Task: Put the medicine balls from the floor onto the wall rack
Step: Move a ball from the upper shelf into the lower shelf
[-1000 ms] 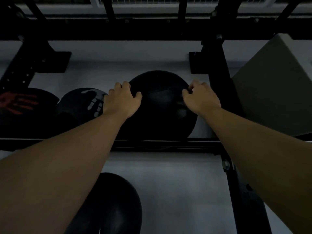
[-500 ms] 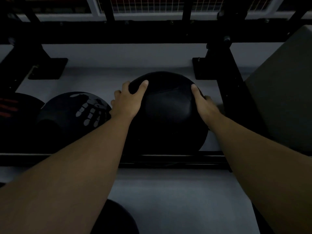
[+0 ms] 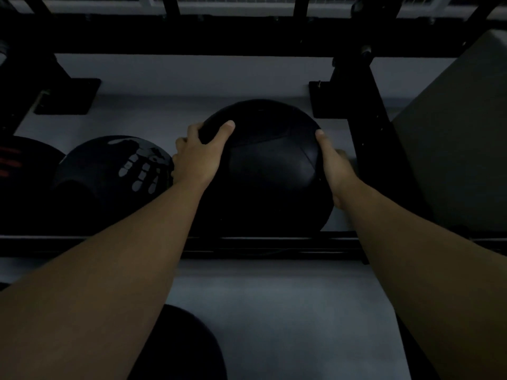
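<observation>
A large black medicine ball [image 3: 269,171] rests on the black rack rail [image 3: 274,245]. My left hand [image 3: 199,157] grips its left side with the thumb over the top. On the ball's right side my right hand [image 3: 334,165] presses flat, fingers wrapped behind it. To the left on the same rack sit a black ball with a white handprint [image 3: 115,171] and a ball with red marks [image 3: 19,171]. Another black ball [image 3: 186,346] lies on the floor below my left forearm, partly hidden.
A black rack upright [image 3: 375,149] stands right of the held ball. A grey padded box [image 3: 455,149] fills the right side. The upper rack beam [image 3: 247,37] runs across the top. Grey floor [image 3: 288,311] lies below the rail.
My hands moved from the top of the ball down to its two sides and now clasp it. The view shifted slightly closer to the rack.
</observation>
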